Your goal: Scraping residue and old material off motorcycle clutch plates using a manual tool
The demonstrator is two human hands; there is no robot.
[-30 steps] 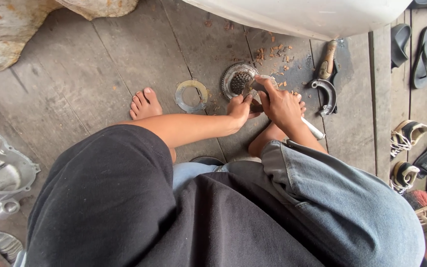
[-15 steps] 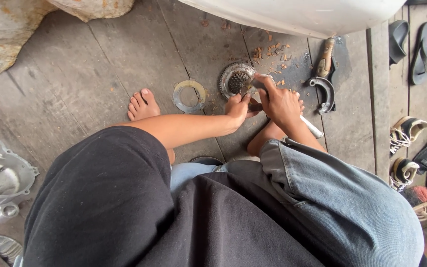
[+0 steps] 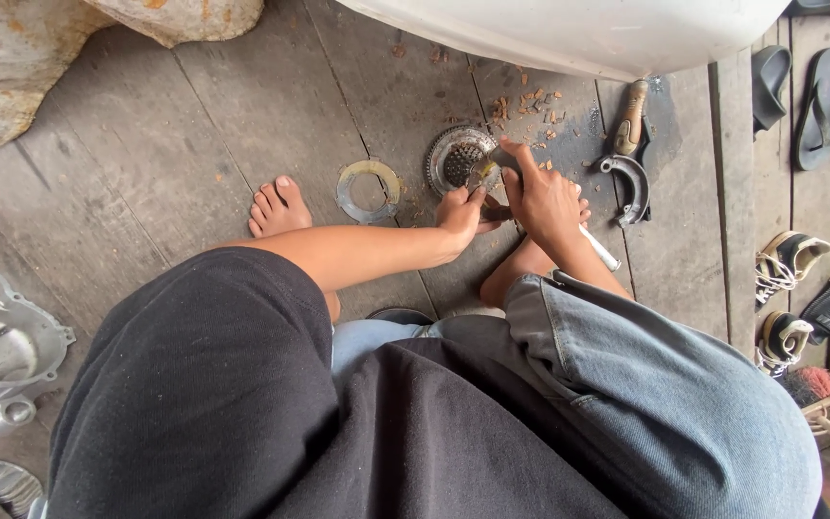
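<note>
Hands meet at our round toothed metal disc (image 3: 460,159) on the floor planks: left hand (image 3: 460,213) pinches its near rim, right hand (image 3: 542,197) fingers clamp a tool (image 3: 599,248) slanting toward us.

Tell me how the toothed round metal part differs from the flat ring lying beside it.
The toothed round part is dished, with teeth round its rim; the flat ring is thin and smooth-edged. Both hands, left hand and right hand, are at the toothed part; the ring lies untouched. Both are round metal pieces on the wooden floor.
</note>
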